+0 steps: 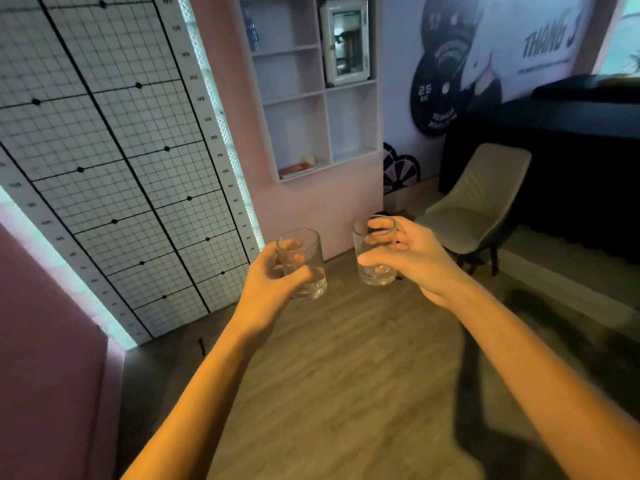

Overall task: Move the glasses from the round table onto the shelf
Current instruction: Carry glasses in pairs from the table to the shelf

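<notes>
**Carrying step.** The left hand (273, 277) gripped one glass (308, 249), fingers and thumb curled round its wall. The right hand (415, 259) gripped the other glass (379, 271) likewise. Both glasses were upright in the air above the floor (346, 375), well short of the wall shelf (311, 98). The next move probably called for approaching, raising each glass level into a free compartment, then releasing.

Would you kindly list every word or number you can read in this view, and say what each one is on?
"THANG", then a cut-off figure, perhaps 3: wall mural.
"25 KG": painted weight plate.
"170" down to "100" in tens: height scale beside the grid board.
Too blurred: the small line under "THANG", the plates' curved lettering, the lower scale numbers.
</notes>
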